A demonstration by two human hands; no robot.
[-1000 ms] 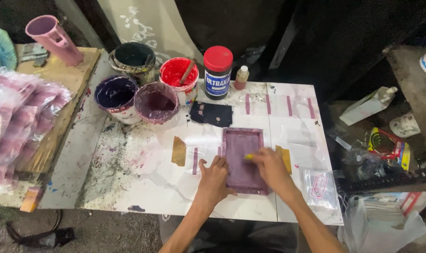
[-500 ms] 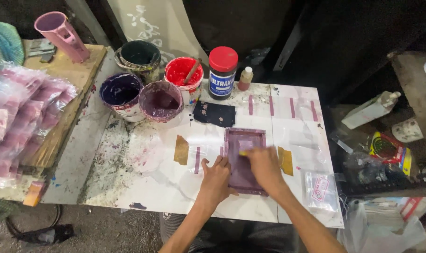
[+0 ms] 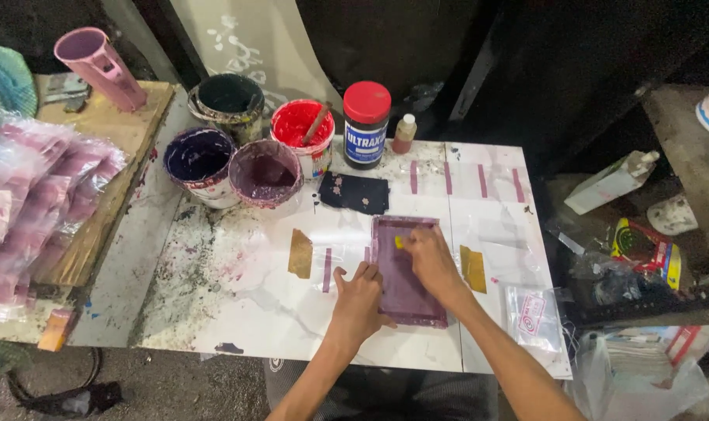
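A small purple-stained printing frame [image 3: 405,292] lies flat on the white table [image 3: 237,304]. My left hand [image 3: 360,298] presses down on the frame's left edge, fingers spread over it. My right hand [image 3: 426,258] is over the upper part of the frame and grips a small yellow squeegee [image 3: 399,242] against the mesh. Strips of brown tape [image 3: 299,252] lie left of the frame, and more brown tape [image 3: 473,267] lies to its right.
Paint tubs stand at the back: dark green [image 3: 229,97], red with a stick [image 3: 301,125], dark purple [image 3: 198,158], mauve [image 3: 264,170]. A red-lidded jar [image 3: 366,123], a small bottle [image 3: 403,134] and a dark cloth [image 3: 353,192] are near. Printed plastic bags [image 3: 35,195] pile at left; one bag [image 3: 532,313] lies right.
My right hand has slid the yellow squeegee up the frame, from its middle toward the far end. My left hand has stayed on the frame's left edge.
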